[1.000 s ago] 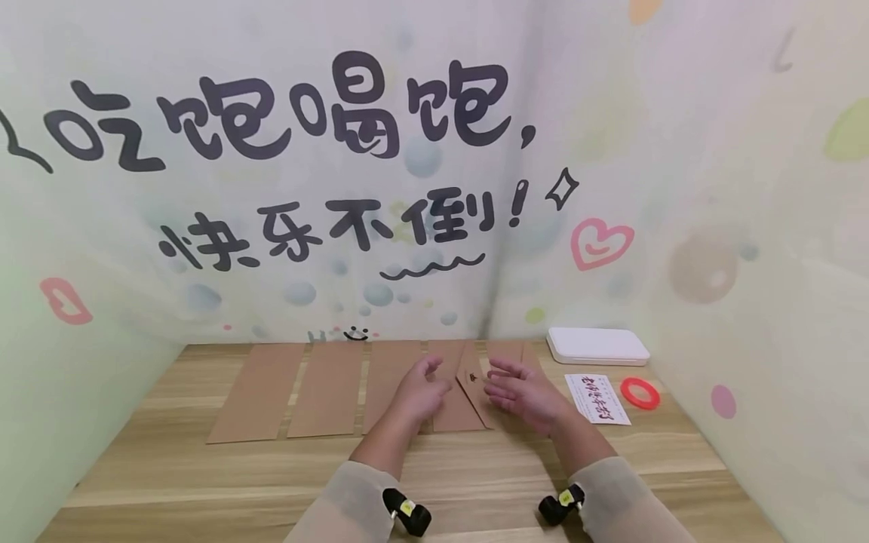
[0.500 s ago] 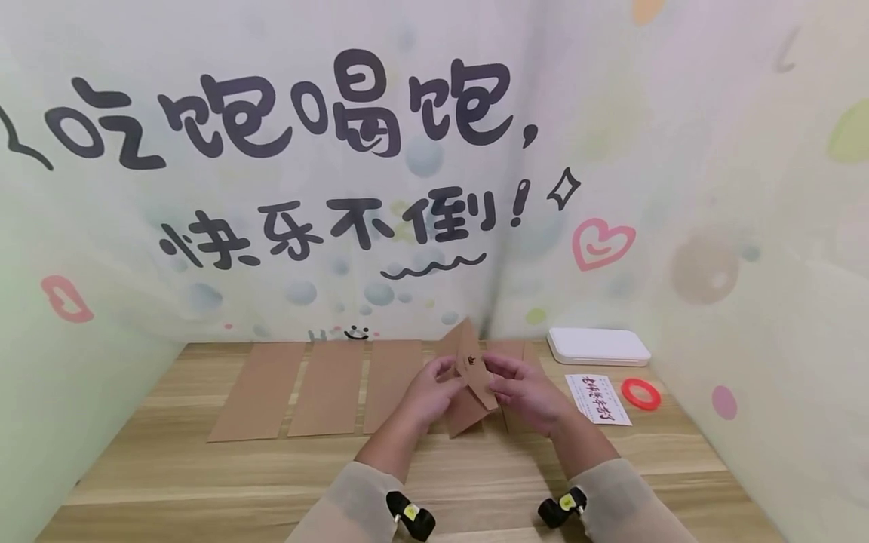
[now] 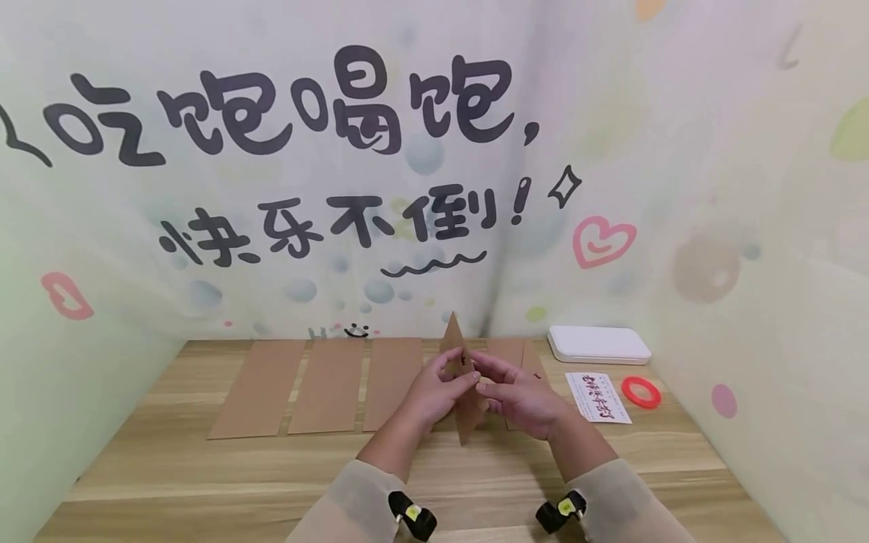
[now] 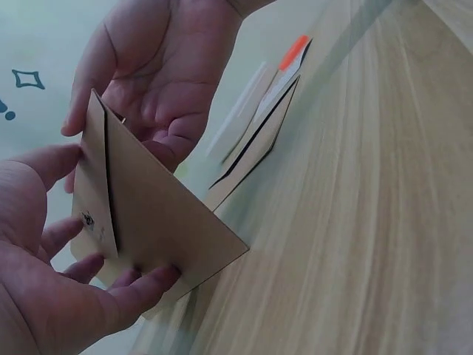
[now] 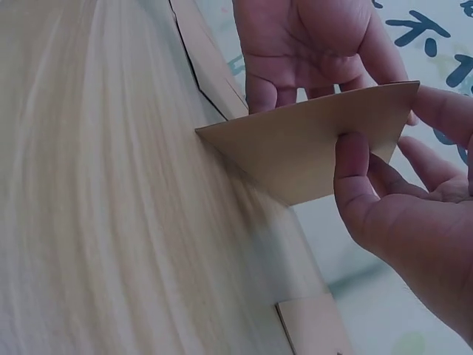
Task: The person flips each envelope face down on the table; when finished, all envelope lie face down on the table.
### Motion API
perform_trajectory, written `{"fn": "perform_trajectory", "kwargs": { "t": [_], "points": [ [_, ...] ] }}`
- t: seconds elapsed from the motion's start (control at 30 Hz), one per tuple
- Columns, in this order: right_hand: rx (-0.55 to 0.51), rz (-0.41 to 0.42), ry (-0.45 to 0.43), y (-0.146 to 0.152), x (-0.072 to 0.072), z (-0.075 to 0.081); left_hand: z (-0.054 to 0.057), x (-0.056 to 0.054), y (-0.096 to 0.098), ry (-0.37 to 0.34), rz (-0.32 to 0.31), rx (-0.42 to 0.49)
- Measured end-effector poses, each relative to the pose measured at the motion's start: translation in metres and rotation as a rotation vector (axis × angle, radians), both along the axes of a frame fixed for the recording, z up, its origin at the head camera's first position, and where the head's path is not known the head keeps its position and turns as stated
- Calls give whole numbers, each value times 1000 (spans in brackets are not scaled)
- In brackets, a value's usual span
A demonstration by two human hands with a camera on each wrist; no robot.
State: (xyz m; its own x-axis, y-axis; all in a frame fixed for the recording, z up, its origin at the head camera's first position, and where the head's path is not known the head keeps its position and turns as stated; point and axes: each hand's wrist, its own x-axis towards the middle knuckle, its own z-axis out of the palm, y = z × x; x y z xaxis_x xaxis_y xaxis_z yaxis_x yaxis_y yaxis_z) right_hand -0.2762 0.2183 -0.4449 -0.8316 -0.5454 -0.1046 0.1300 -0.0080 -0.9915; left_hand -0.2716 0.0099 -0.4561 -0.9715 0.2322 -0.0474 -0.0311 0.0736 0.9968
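Between both hands a brown kraft-paper envelope [image 3: 452, 332] stands on edge, its narrow side toward me. In the left wrist view the envelope [image 4: 159, 200] shows its folded flap, which carries a small black print. My left hand [image 3: 432, 396] holds it from the left, fingertips on the flap face and thumb at the upper edge. From the other side my right hand [image 3: 532, 403] grips it; in the right wrist view the thumb [image 5: 352, 155] presses the plain face, and other fingers are partly hidden behind the paper.
Further brown envelopes [image 3: 326, 385] lie in a row to the left, and another envelope [image 3: 532, 362] lies at right behind my right hand. Beyond are a white flat case [image 3: 599, 345], a printed card [image 3: 597, 398] and a red ring [image 3: 641, 392]. A printed curtain [image 3: 305, 226] closes off the back.
The envelope has come up off the table from the row and turned from lying face up to standing edge-on. Both hands, empty one second ago, now hold it.
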Motion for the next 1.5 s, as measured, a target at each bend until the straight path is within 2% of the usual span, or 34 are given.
{"fn": "perform_trajectory", "kwargs": {
  "t": [0.23,0.43,0.57,0.67,0.83,0.93,1.03,1.33,1.5],
  "points": [
    [32,-13,9,-4,4,3,5,1,1,-7,-17,21],
    [28,3,-5,-3,3,0,9,-1,3,-10,71,58],
    [11,29,-61,0,1,-8,9,-5,2,-5,118,130],
    [15,18,-100,1,0,-11,6,-8,-1,25,141,134],
    [-22,-77,-151,5,-5,-15,2,-12,-9,55,196,61],
    [-43,-124,-163,10,-9,-17,-2,-14,-13,48,234,-10],
    [-49,-144,-165,14,-13,-18,-7,-15,-15,32,246,-58],
    [-49,-173,-172,23,-19,-20,-13,-13,-13,-11,165,-125],
    [-51,-190,-170,26,-20,-21,-12,-10,-8,-25,156,-179]
  ]
}}
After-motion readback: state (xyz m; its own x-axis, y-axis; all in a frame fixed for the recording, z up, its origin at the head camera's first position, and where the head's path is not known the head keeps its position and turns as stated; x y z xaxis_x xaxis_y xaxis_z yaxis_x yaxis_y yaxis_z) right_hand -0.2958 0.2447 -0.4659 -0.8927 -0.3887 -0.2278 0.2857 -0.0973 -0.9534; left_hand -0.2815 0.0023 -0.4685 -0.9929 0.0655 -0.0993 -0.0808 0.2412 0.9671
